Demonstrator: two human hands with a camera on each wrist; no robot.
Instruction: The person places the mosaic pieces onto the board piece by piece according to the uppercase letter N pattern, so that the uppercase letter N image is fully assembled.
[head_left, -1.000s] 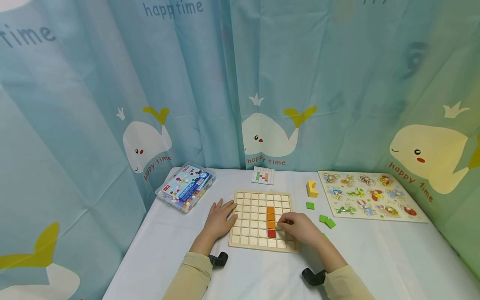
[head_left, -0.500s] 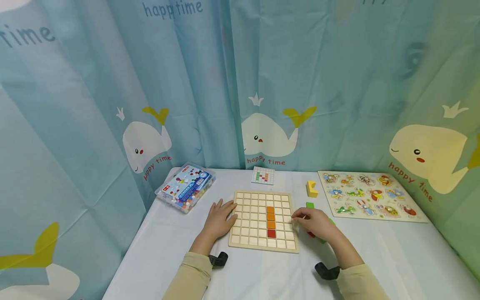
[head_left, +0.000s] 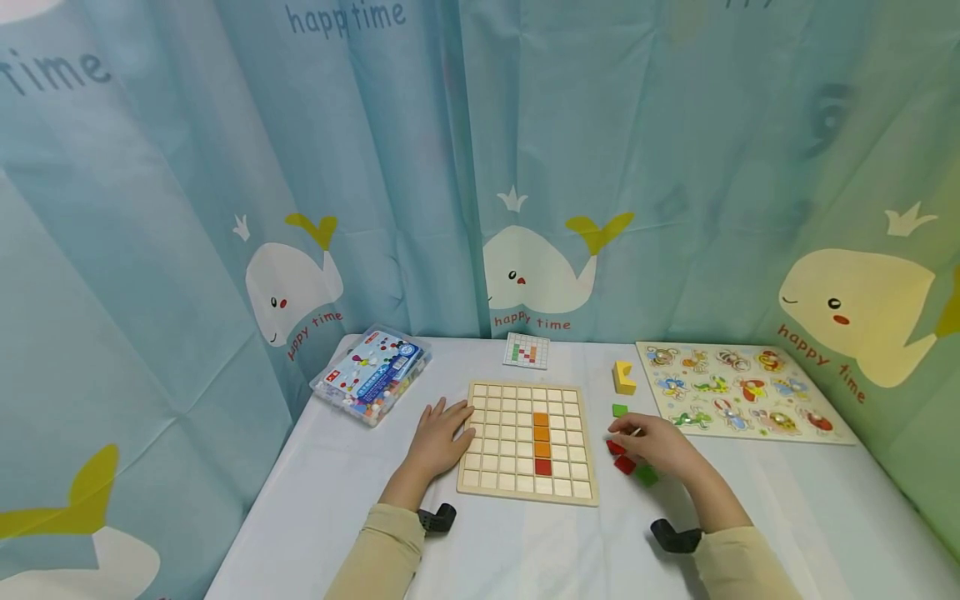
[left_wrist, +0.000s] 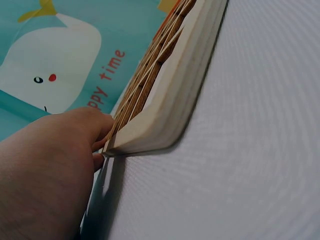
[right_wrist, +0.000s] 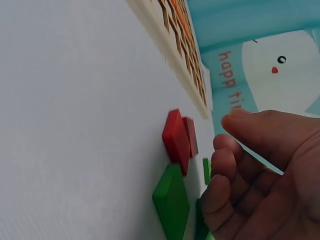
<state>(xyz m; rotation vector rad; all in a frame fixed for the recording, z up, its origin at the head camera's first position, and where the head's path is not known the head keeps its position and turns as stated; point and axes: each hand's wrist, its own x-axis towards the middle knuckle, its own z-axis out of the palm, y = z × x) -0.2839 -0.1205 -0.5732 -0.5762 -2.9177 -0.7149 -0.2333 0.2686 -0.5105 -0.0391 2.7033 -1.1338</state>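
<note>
My left hand (head_left: 438, 440) rests at the left edge of a wooden grid board (head_left: 487, 482), fingers spread; in the left wrist view its thumb (left_wrist: 85, 125) touches the board's edge. A column of orange tiles (head_left: 542, 434) with a red tile (head_left: 543, 467) below it sits in the board. To the right of the board, my right hand (head_left: 656, 443) hovers over loose tiles, thumb and fingers slightly apart with nothing between them. Beneath and beside it lie two red tiles (right_wrist: 176, 140) and a green tile (right_wrist: 171, 200). Other green tiles are partly hidden behind the hand.
A small pattern card (head_left: 527, 351) lies behind the board. At the back left is a clear box of coloured pieces (head_left: 371, 375). A yellow block (head_left: 624, 377), a green tile (head_left: 620, 411) and an insect puzzle board (head_left: 738, 387) are on the right.
My right hand has moved right, from above the board to the loose tiles beside it, uncovering red tiles. The left hand and the tiles in the board stay as they were.
</note>
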